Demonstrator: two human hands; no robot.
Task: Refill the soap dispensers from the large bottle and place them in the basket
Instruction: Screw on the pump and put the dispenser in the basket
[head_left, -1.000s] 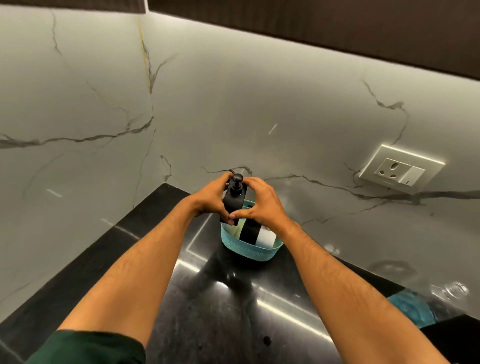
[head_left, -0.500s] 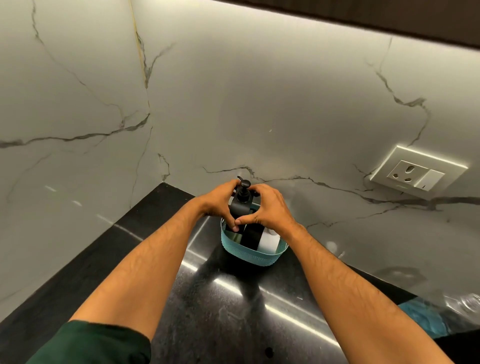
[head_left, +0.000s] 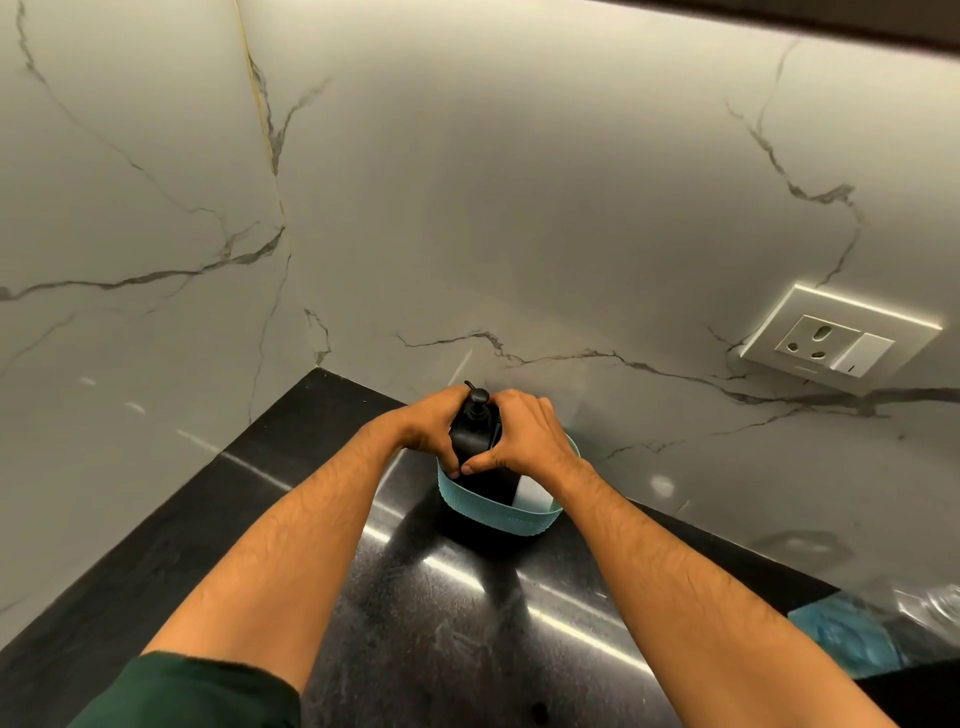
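Note:
A black soap dispenser (head_left: 471, 436) with a pump top stands upright inside a small teal basket (head_left: 498, 514) on the black counter near the wall corner. My left hand (head_left: 428, 428) wraps its left side and my right hand (head_left: 524, 436) its right side, thumbs meeting in front. Beside it in the basket shows a white-labelled dark container (head_left: 531, 492), partly hidden by my right wrist. The large bottle cannot be made out with certainty.
The glossy black countertop (head_left: 452, 623) meets marble walls at left and behind. A wall socket (head_left: 836, 340) sits at right. A teal object (head_left: 841, 639) and something clear (head_left: 935, 603) lie at the counter's right edge.
Both hands have lowered the black dispenser deeper into the basket. The view has tilted slightly, so the basket sits lower in the frame.

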